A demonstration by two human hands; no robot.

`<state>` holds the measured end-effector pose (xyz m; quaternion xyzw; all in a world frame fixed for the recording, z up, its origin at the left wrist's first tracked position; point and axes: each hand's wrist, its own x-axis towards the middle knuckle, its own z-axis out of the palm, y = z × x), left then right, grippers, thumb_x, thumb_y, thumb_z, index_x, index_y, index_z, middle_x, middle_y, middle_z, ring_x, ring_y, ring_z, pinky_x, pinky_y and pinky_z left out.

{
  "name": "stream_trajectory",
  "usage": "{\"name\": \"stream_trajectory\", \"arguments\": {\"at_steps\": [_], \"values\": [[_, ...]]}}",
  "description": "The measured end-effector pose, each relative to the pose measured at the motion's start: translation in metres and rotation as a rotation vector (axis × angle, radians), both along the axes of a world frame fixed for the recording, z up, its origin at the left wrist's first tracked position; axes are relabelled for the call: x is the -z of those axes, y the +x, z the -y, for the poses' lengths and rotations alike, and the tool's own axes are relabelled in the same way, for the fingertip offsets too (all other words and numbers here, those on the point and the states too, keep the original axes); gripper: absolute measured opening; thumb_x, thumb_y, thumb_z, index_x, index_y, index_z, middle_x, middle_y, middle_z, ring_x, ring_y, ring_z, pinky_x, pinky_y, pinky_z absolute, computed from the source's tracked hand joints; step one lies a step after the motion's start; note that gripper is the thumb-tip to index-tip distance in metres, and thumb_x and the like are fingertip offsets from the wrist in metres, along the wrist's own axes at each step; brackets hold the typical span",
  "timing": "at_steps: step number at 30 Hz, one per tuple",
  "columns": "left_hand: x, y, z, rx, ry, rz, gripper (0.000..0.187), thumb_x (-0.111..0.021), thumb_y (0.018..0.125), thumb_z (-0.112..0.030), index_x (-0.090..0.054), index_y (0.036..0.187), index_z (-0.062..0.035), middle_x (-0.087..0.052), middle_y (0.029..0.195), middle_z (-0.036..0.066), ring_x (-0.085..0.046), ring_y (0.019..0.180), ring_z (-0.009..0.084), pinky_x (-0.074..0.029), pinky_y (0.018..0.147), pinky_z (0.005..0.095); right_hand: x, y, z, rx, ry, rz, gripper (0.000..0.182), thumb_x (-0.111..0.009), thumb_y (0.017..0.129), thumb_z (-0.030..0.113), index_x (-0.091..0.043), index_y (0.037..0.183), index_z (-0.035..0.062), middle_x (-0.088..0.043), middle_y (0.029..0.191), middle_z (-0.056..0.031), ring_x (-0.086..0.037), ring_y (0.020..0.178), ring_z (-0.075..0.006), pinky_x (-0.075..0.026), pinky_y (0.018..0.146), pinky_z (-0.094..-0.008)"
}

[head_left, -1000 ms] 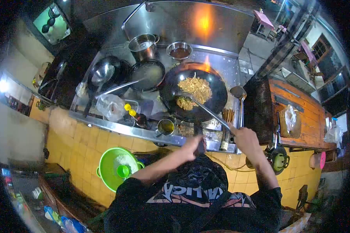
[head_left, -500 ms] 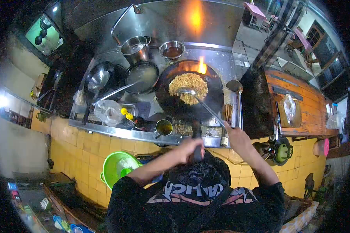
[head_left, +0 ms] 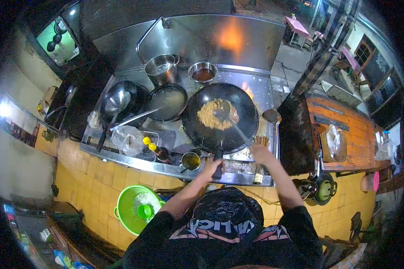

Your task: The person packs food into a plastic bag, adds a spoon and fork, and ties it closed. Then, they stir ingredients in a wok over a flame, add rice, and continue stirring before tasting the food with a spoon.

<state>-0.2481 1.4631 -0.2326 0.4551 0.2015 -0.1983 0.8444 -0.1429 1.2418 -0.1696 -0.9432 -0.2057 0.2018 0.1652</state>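
My left hand [head_left: 209, 170] is wrapped round the dark handle [head_left: 218, 164] of a large black wok [head_left: 197, 132] on the stove. In my right hand [head_left: 261, 154] is the long handle of a metal wok ladle [head_left: 241, 133]. Its head rests in a mound of light brown fried food [head_left: 210, 117], perhaps rice or noodles, in the wok. Flame [head_left: 248, 89] licks up behind the wok's right rim. Close to my left hand stands a metal cup [head_left: 191, 161] with yellowish liquid.
A second pan [head_left: 166, 103] and a dark wok with a strainer [head_left: 117, 101] sit left. Behind are a metal pot [head_left: 160, 69] and a bowl of brown sauce [head_left: 203, 72]. Another ladle [head_left: 272, 116] lies right. A green basin [head_left: 126, 210] stands below left, a wooden table [head_left: 354, 139] right.
The wok has changed its tilt and now shows more of its inner wall. The food has shifted and the ladle has moved within it. Flame behind is smaller; both hands keep their grip.
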Motion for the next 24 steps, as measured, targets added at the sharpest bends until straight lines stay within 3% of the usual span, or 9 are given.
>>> {"name": "stream_trajectory", "arguments": {"at_steps": [2, 7, 8, 12, 15, 17, 19, 21, 24], "values": [[0.034, 0.012, -0.007, 0.015, 0.095, 0.126, 0.018, -0.06, 0.081, -0.02, -0.052, 0.079, -0.0041, -0.054, 0.062, 0.006, -0.052, 0.047, 0.0144, -0.045, 0.043, 0.0298, 0.056, 0.002, -0.006, -0.253, -0.115, 0.37, 0.035, -0.04, 0.089, 0.029, -0.052, 0.111, 0.0042, -0.06, 0.086, -0.0221, -0.061, 0.064, -0.0345, -0.049, 0.06, -0.043], [0.041, 0.029, -0.008, -0.033, 0.05, 0.003, 0.013, -0.062, 0.079, -0.014, -0.052, 0.082, -0.0059, -0.054, 0.063, 0.004, -0.053, 0.048, 0.0139, -0.047, 0.044, 0.0305, -0.066, 0.068, 0.007, -0.252, -0.369, -0.042, 0.03, -0.044, 0.086, 0.023, -0.061, 0.096, 0.0007, -0.062, 0.083, -0.0172, -0.062, 0.074, -0.0317, -0.051, 0.066, -0.0425], [0.044, 0.03, -0.007, -0.038, 0.132, 0.006, 0.013, -0.061, 0.08, -0.016, -0.053, 0.081, -0.006, -0.054, 0.063, 0.004, -0.053, 0.048, 0.0135, -0.047, 0.044, 0.0289, 0.013, 0.088, 0.019, -0.265, -0.255, 0.31, 0.029, -0.044, 0.086, 0.022, -0.06, 0.099, 0.0017, -0.064, 0.077, -0.0181, -0.063, 0.067, -0.0327, -0.051, 0.061, -0.0431], [0.032, 0.027, -0.004, -0.031, 0.13, 0.029, 0.014, -0.06, 0.081, -0.018, -0.053, 0.08, -0.0054, -0.054, 0.063, 0.004, -0.054, 0.049, 0.0132, -0.047, 0.045, 0.0273, 0.025, 0.028, -0.041, -0.018, -0.418, 0.737, 0.032, -0.05, 0.082, 0.029, -0.061, 0.085, -0.0014, -0.06, 0.071, -0.0155, -0.063, 0.066, -0.0285, -0.049, 0.056, -0.0385], [0.024, 0.027, -0.008, -0.017, 0.142, 0.039, 0.016, -0.059, 0.082, -0.02, -0.053, 0.079, -0.0045, -0.054, 0.062, 0.004, -0.053, 0.048, 0.0134, -0.047, 0.046, 0.027, -0.063, 0.056, -0.01, -0.275, 0.003, -0.066, 0.033, -0.042, 0.089, 0.026, -0.056, 0.094, -0.0028, -0.058, 0.066, -0.013, -0.06, 0.053, -0.0202, -0.048, 0.046, -0.0339], [0.039, 0.031, -0.007, -0.041, 0.085, 0.005, 0.019, -0.061, 0.08, -0.018, -0.051, 0.081, -0.0025, -0.054, 0.06, 0.006, -0.053, 0.046, 0.0167, -0.046, 0.042, 0.0308, -0.111, 0.085, 0.002, -0.416, -0.324, -0.264, 0.032, -0.041, 0.09, 0.027, -0.054, 0.089, -0.0025, -0.058, 0.067, -0.0174, -0.059, 0.047, -0.0253, -0.045, 0.037, -0.0358], [0.053, 0.035, -0.01, 0.017, 0.036, -0.01, 0.019, -0.062, 0.08, -0.019, -0.052, 0.079, -0.0026, -0.053, 0.058, 0.006, -0.053, 0.045, 0.0165, -0.046, 0.041, 0.031, -0.004, 0.101, 0.023, -0.65, -0.461, 0.492, 0.031, -0.041, 0.09, 0.026, -0.054, 0.086, -0.0017, -0.06, 0.073, -0.0191, -0.062, 0.055, -0.0238, -0.047, 0.042, -0.0387], [0.057, 0.048, -0.01, 0.073, -0.012, -0.008, 0.02, -0.062, 0.08, -0.02, -0.052, 0.076, -0.0028, -0.053, 0.057, 0.006, -0.053, 0.045, 0.0164, -0.045, 0.041, 0.0311, 0.044, 0.048, -0.017, -0.16, -0.388, 0.585, 0.031, -0.042, 0.089, 0.026, -0.053, 0.092, -0.003, -0.061, 0.083, -0.0226, -0.063, 0.072, -0.0301, -0.05, 0.06, -0.0449], [0.006, 0.041, 0.016, -0.168, -0.038, -0.301, 0.019, -0.062, 0.079, -0.022, -0.054, 0.071, -0.0065, -0.053, 0.057, 0.005, -0.051, 0.043, 0.0162, -0.043, 0.04, 0.0312, -0.03, 0.011, -0.032, -0.198, -0.098, 0.008, 0.036, -0.046, 0.086, 0.03, -0.048, 0.109, 0.0033, -0.058, 0.097, -0.0244, -0.055, 0.091, -0.0417, -0.044, 0.081, -0.0464]]}}
